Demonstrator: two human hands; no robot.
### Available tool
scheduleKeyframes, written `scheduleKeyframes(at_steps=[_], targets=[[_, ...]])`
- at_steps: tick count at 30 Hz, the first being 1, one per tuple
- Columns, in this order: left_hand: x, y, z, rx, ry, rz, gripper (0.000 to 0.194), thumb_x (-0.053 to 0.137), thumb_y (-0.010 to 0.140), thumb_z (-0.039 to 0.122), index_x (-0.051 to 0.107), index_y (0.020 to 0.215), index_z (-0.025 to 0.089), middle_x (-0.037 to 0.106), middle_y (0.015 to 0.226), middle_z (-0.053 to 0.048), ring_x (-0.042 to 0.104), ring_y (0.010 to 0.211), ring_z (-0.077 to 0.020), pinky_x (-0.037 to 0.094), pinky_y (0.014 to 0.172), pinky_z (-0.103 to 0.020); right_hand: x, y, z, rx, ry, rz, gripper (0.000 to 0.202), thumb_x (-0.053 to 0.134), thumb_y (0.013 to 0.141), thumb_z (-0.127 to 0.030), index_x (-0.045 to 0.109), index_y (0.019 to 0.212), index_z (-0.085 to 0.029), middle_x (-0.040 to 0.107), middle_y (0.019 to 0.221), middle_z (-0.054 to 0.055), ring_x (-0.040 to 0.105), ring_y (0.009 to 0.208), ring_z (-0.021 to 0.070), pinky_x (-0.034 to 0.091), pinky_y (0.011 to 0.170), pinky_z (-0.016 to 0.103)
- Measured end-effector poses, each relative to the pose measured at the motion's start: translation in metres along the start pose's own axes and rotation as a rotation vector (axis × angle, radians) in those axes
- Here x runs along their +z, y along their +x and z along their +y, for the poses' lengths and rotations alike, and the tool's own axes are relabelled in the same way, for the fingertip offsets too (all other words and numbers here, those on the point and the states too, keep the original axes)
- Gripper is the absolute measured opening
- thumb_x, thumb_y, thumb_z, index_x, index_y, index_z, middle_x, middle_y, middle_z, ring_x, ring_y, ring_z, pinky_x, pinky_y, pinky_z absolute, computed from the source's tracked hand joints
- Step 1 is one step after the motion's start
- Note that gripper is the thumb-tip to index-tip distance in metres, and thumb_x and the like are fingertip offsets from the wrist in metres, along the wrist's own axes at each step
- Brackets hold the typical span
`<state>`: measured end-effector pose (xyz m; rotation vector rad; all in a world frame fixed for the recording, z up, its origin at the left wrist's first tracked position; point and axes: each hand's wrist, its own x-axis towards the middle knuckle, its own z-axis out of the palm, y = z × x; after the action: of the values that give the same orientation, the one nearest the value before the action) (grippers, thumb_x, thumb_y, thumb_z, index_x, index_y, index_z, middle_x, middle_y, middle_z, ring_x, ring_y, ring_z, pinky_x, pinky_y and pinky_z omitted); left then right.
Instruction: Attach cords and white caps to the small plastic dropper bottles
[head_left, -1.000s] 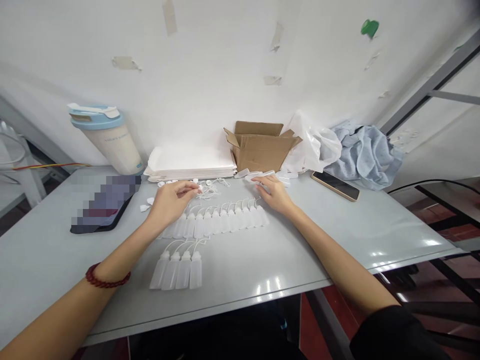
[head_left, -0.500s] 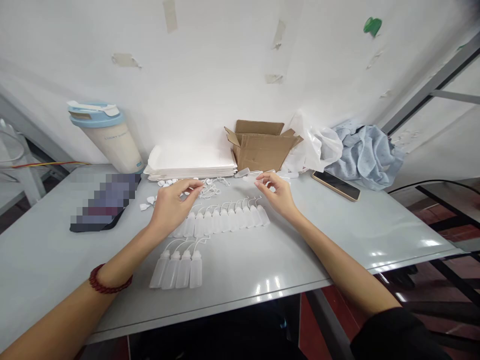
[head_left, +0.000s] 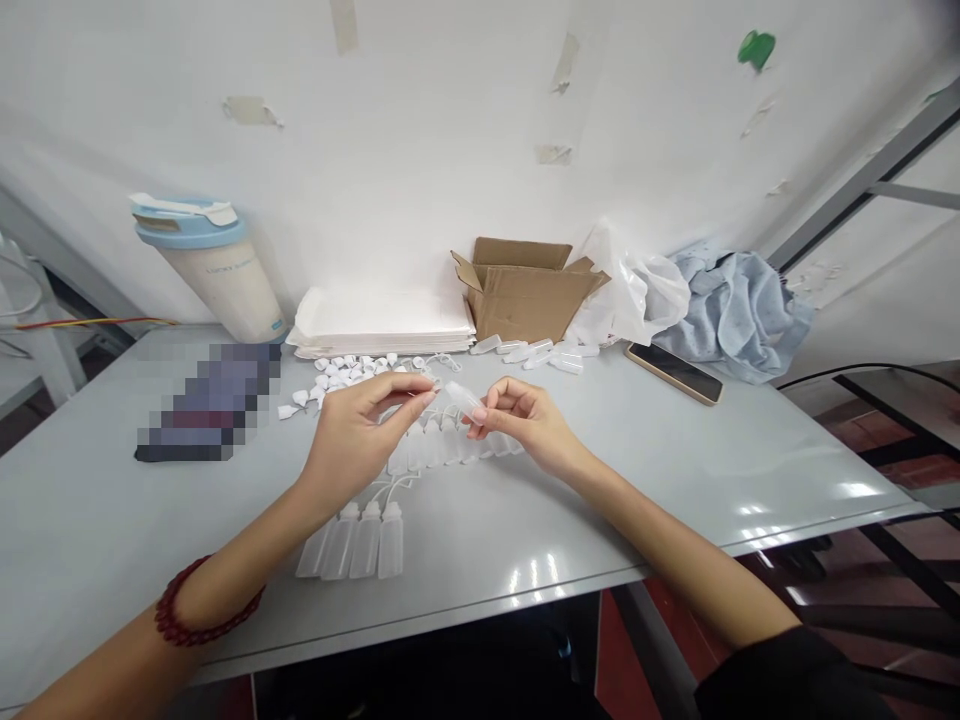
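Between the thumb and fingers of my right hand (head_left: 529,420) is a small translucent plastic bottle (head_left: 462,399), tilted with its neck toward my left. My left hand (head_left: 364,425) pinches what looks like a thin white tube, mostly hidden by the fingertips, close to the bottle's neck. Below both hands a row of bottles with curved tubes (head_left: 433,447) lies on the table, partly covered by my fingers. Nearer to me is a shorter row of bottles (head_left: 365,545), also with tubes. White caps (head_left: 334,373) and a few loose tubes (head_left: 448,362) lie beyond my left hand.
Loose bottles (head_left: 534,352) lie before an open cardboard box (head_left: 529,300). A stack of white sheets (head_left: 382,325) and a tumbler (head_left: 225,285) stand at the back left. Rightward are a plastic bag (head_left: 637,295), a phone (head_left: 675,373) and blue cloth (head_left: 742,315). A dark pixelated object (head_left: 210,405) lies left.
My right hand has come from the loose bottles toward me and left, bringing a bottle. My left hand has moved slightly right and nearer, off the tubes, so the two hands nearly meet.
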<state>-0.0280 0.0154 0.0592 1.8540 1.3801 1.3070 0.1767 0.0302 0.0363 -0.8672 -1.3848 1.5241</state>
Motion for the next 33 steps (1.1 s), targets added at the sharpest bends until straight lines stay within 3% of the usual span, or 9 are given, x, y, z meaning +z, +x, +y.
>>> scheduleKeyframes(at_steps=[11,21,25,29,33], targets=[[0.0036,-0.0044,0.0002,-0.039,-0.071,0.022,0.016,0.068,0.078,0.037,0.073,0.084,0.023,0.075,0.09,-0.002,0.069,0.089,-0.0216,0.058,0.088,-0.035,0.0047,-0.0048,0.0014,0.123,0.012,-0.123,0.031,0.079,0.071,-0.034,0.052,0.069,-0.018,0.071,0.073,0.002,0.07,0.07,0.0148,0.054,0.07,0.029],[0.0077,-0.0079,-0.0004,-0.026,-0.114,-0.023,0.013,0.067,0.078,0.033,0.073,0.084,0.023,0.074,0.088,-0.002,0.069,0.085,-0.0196,0.059,0.085,-0.032,0.0057,-0.0067,0.0023,0.103,0.022,-0.193,0.03,0.077,0.074,-0.032,0.051,0.072,-0.018,0.07,0.073,0.001,0.071,0.07,0.0149,0.054,0.072,0.03],[0.0089,-0.0093,-0.0015,0.031,-0.086,-0.049,0.014,0.064,0.081,0.034,0.072,0.084,0.023,0.073,0.089,-0.002,0.068,0.086,-0.0197,0.059,0.084,-0.033,0.0053,-0.0068,0.0029,0.109,0.05,-0.206,0.031,0.078,0.074,-0.029,0.053,0.091,-0.02,0.071,0.076,-0.001,0.07,0.068,0.0142,0.054,0.069,0.029],[0.0086,-0.0094,-0.0014,0.081,-0.117,-0.092,0.013,0.062,0.082,0.031,0.072,0.085,0.022,0.072,0.093,-0.004,0.067,0.091,-0.019,0.058,0.084,-0.031,0.0042,-0.0073,0.0036,0.094,0.036,-0.226,0.048,0.074,0.077,-0.024,0.052,0.12,-0.023,0.072,0.078,-0.002,0.071,0.071,0.014,0.054,0.071,0.029],[0.0074,-0.0082,0.0022,0.079,-0.171,-0.115,0.012,0.064,0.082,0.029,0.071,0.085,0.02,0.07,0.094,-0.004,0.066,0.09,-0.0175,0.058,0.082,-0.029,0.0032,-0.0071,0.0045,0.058,0.033,-0.234,0.05,0.073,0.078,-0.024,0.055,0.124,-0.023,0.071,0.078,-0.002,0.071,0.071,0.0142,0.055,0.073,0.03]])
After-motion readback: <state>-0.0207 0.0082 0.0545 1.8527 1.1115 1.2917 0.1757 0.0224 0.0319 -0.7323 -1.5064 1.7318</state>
